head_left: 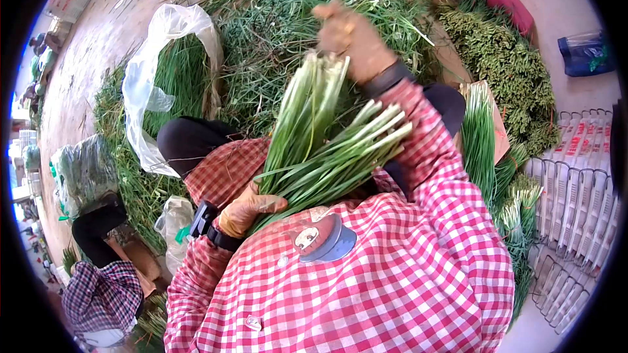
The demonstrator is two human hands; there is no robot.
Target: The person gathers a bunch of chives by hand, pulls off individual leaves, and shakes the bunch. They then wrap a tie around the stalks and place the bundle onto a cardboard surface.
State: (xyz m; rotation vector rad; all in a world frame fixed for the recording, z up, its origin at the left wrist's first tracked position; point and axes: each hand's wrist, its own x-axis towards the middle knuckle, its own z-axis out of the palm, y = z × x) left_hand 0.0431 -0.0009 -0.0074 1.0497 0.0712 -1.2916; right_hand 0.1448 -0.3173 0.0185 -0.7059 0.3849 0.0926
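Centrally, the left hand point(248, 211) is gripping green stalks point(340, 158) before the checked shirt point(392, 268), presumably to prevent scattering; the blurred right hand point(354, 39) is hovering beyond, its grasp unclear.

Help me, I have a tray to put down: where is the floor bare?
Widest is the floor left of the open plastic bag, though lightly littered. A smaller bare patch lies between the blue bag and the white baskets. Crowded: straight ahead, where loose greens spread behind the right hand, and at right, where green bundles border the baskets.
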